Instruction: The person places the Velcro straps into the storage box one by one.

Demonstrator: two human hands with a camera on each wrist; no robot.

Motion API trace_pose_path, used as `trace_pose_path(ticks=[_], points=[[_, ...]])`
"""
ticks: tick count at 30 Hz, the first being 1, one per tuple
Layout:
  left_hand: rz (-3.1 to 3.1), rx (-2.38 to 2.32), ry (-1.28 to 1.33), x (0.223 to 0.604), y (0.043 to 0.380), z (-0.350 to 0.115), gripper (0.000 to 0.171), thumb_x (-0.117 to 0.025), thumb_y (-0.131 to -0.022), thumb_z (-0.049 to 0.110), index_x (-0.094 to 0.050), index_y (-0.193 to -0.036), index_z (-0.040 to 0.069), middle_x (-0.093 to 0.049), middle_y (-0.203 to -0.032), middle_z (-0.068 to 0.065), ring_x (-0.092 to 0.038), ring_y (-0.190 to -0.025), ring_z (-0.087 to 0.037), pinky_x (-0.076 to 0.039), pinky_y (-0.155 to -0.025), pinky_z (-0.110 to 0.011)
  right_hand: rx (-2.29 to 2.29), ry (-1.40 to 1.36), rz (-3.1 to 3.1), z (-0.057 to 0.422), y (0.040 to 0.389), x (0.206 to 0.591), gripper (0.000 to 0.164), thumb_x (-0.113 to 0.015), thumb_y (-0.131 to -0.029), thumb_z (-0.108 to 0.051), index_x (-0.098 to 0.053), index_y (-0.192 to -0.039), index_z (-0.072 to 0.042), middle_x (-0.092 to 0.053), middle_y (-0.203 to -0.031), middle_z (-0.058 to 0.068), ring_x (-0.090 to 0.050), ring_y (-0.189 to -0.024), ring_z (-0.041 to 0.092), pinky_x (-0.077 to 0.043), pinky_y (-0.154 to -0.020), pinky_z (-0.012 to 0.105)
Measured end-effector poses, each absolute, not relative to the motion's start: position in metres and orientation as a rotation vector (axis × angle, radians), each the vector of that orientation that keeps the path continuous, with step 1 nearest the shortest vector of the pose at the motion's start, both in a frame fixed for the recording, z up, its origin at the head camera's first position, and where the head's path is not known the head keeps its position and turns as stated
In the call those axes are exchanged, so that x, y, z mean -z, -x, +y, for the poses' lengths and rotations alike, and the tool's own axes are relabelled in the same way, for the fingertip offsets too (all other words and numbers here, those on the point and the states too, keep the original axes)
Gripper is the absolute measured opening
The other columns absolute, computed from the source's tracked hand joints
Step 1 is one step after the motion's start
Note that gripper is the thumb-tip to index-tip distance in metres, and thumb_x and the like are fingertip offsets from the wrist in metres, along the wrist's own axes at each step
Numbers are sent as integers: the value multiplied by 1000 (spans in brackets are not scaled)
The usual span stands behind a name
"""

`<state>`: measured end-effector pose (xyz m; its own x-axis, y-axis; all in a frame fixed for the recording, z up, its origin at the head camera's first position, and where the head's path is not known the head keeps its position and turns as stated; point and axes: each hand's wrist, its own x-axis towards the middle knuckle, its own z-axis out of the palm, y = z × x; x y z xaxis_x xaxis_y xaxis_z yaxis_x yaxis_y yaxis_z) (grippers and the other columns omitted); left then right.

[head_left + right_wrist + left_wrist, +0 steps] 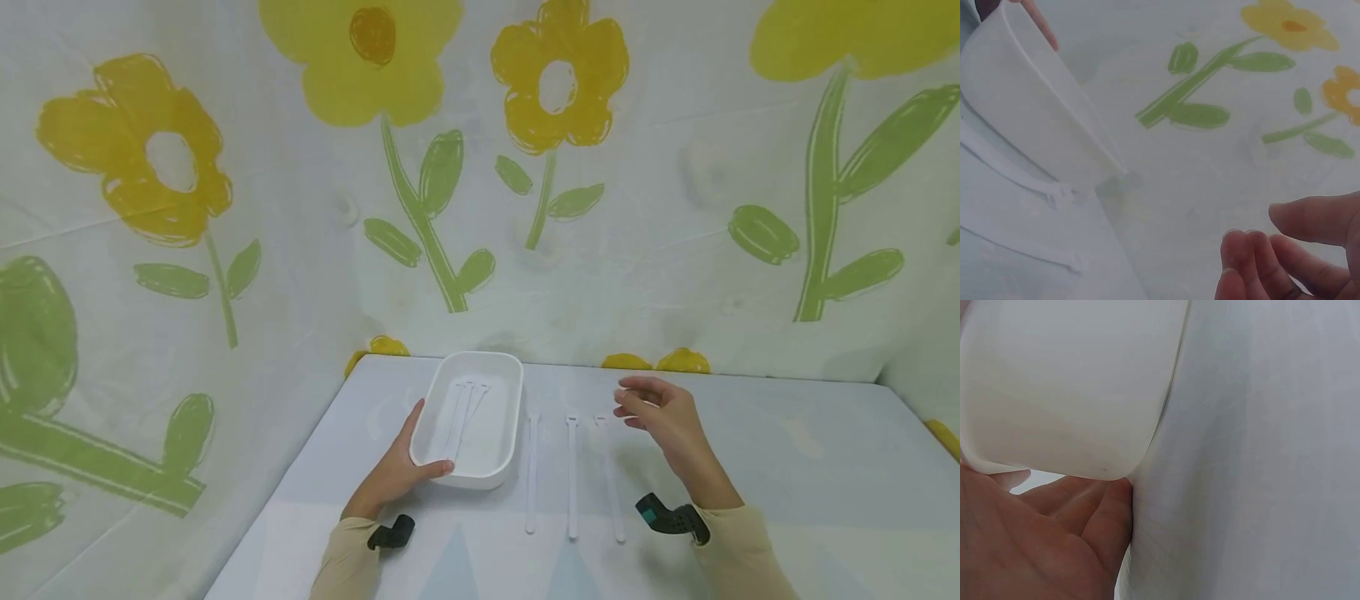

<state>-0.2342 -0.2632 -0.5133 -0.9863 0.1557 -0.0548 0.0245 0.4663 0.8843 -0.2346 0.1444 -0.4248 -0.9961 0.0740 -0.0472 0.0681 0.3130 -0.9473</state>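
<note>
A white rectangular plastic tub [491, 479] with rounded corners stands at the table's middle left. Several thin white strips [465, 412] with small wider heads, resembling cable ties, lie inside it. My left hand [397, 468] grips the tub's near left corner, thumb over the rim and fingers along the outer side, as the tub wall [1072, 394] in the left wrist view also shows. To its right, three similar strips [572, 479] lie side by side, heads away from me. Over the rightmost strip's head end hovers my right hand [663, 417], fingers loosely bent, holding nothing.
The pale table [810, 467] ends at a back edge just beyond the tub. Behind and beside it hangs white cloth [660, 275] printed with yellow flowers. Each wrist wears a dark strapped device [675, 518].
</note>
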Motion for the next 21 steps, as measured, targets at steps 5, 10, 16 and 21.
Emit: trace_pose_path(ticks=[5, 10, 16, 21], points=[[2587, -1540, -157, 511, 234, -264, 126, -91, -77, 38, -3, -167, 30, -15, -175, -6, -31, -153, -36, -26, -122, -68, -1832, 155, -2548, 146, 235, 430, 46, -64, -103, -33, -59, -137, -3, -68, -129, 23, -72, -91, 7, -59, -84, 18], [2582, -1545, -168, 510, 235, -264, 126, -90, -78, 37, -3, -168, 27, -14, -175, -5, -30, -153, -35, -25, -122, -68, -1819, 207, -2580, 148, 236, 437, 49, -64, -103, -34, -58, -139, -2, -67, -130, 24, -72, -93, 9, -60, -86, 21], [2579, -1556, -179, 510, 234, -263, 126, -90, -77, 35, -3, -168, 27, -15, -175, -6, -31, -152, -35, -25, -122, -68, -1777, 247, -2623, 155, 238, 450, 49, -64, -103, -33, -57, -139, 0, -68, -127, 23, -72, -94, 12, -61, -87, 26], [2580, -1553, -176, 512, 233, -262, 125, -90, -77, 37, -4, -167, 30, -16, -175, -6, -31, -152, -35, -25, -122, -68, -1758, 258, -2658, 159, 240, 459, 48, -64, -102, -29, -57, -139, 1, -69, -123, 23, -71, -92, 13, -61, -85, 27]])
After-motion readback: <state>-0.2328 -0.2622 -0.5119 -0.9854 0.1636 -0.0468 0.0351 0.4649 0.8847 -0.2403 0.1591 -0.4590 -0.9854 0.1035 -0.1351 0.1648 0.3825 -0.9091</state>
